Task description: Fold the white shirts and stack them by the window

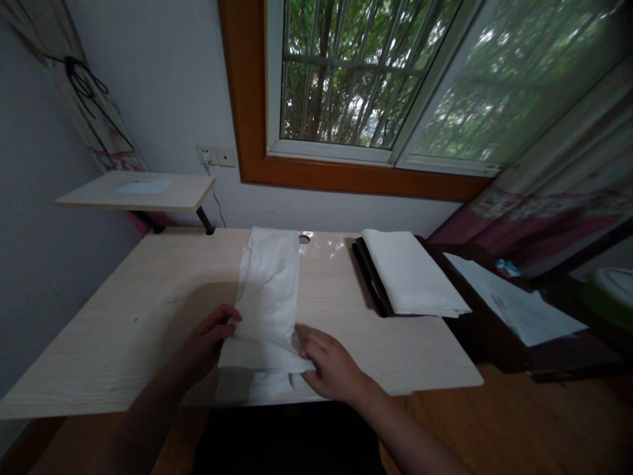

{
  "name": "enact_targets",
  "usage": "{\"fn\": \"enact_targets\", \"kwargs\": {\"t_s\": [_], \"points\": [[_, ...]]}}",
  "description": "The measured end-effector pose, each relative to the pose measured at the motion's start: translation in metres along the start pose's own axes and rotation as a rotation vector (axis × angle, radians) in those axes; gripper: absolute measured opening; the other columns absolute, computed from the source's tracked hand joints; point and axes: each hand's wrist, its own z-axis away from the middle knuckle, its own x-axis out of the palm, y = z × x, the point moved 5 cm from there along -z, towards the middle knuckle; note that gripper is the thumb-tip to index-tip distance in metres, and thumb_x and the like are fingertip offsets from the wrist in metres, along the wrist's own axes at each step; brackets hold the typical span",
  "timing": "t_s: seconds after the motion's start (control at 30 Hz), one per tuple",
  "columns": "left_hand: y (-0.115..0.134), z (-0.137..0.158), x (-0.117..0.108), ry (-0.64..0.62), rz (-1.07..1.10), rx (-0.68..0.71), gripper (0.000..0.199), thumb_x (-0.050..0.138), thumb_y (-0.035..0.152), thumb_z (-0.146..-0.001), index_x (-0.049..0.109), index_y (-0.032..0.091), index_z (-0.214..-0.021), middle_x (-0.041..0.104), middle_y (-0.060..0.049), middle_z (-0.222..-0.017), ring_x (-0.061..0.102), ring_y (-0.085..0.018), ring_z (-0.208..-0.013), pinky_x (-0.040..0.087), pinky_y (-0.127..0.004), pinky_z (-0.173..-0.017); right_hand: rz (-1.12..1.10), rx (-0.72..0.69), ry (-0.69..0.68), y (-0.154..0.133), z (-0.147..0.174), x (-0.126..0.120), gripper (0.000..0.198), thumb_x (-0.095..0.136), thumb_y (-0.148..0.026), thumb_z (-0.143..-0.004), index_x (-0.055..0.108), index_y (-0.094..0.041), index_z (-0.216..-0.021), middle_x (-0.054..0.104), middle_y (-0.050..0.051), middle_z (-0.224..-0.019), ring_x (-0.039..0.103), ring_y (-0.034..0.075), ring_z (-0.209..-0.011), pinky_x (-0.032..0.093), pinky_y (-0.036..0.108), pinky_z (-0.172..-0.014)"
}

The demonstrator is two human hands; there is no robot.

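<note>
A long, narrow folded white cloth (271, 284) lies on the pale wooden desk (163, 264), stretching from the back edge toward the front. Its near part is folded over in layers, and a lower layer shows below the fold near the desk's front edge. My left hand (210, 336) is closed at the cloth's left side, thumb and fingers pinching its edge. On the opposite side, my right hand (329, 363) grips the right corner of the fold, with its fingers partly tucked beneath. Creases run across the cloth between both hands.
To the right, a folded white cloth (410, 270) rests on a black flat item (370, 277). A small raised shelf (182, 194) stands at the back left. Paper (519, 300) lies on a dark surface beyond the desk's right edge. A window (366, 79) is behind.
</note>
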Motion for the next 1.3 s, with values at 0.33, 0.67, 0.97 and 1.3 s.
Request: {"fn": "enact_targets", "kwargs": {"t_s": [0.33,0.67,0.97,1.3], "points": [[-0.045,-0.001,-0.008,-0.248,-0.824,-0.016,0.016,0.053,0.032,-0.077,0.058,0.021,-0.086,0.062,0.0,-0.08,0.059,-0.017,-0.074,0.046,-0.028,-0.07,0.111,0.022,-0.207,0.004,0.034,-0.018,0.025,0.059,-0.009,-0.071,0.057,-0.022,-0.093,0.06,0.007,-0.099,0.056,0.024,-0.101,0.051,0.037,-0.089],[-0.029,0.002,-0.007,-0.491,-0.932,-0.074,0.025,0.059,0.034,-0.081,0.076,0.022,-0.095,0.074,-0.004,-0.089,0.067,-0.02,-0.082,0.048,-0.028,-0.073,-0.145,-0.035,-0.312,0.004,0.022,-0.028,0.012,0.06,-0.013,-0.079,0.058,-0.023,-0.074,0.058,0.0,-0.075,0.058,0.018,-0.078,0.047,0.031,-0.076],[-0.013,-0.037,-0.014,-0.187,-0.705,-0.047,0.068,0.062,0.054,-0.087,0.049,0.021,-0.145,0.069,-0.001,-0.082,0.063,-0.017,-0.058,0.044,-0.027,-0.057,-0.023,-0.003,-0.013,0.06,-0.03,-0.025,0.021,0.053,-0.026,-0.101,0.064,-0.022,-0.083,0.063,0.004,-0.08,0.06,0.02,-0.084,0.05,0.034,-0.08],[-0.019,-0.055,-0.01,-0.082,-0.808,0.101,0.06,0.065,0.036,-0.079,0.056,0.02,-0.136,0.055,0.004,-0.072,0.054,-0.016,-0.067,0.04,-0.028,-0.067,0.191,-0.022,-0.019,0.093,-0.077,0.0,0.038,0.066,-0.04,-0.097,0.066,-0.027,-0.132,0.064,0.012,-0.137,0.058,0.028,-0.129,0.042,0.05,-0.113]]}}
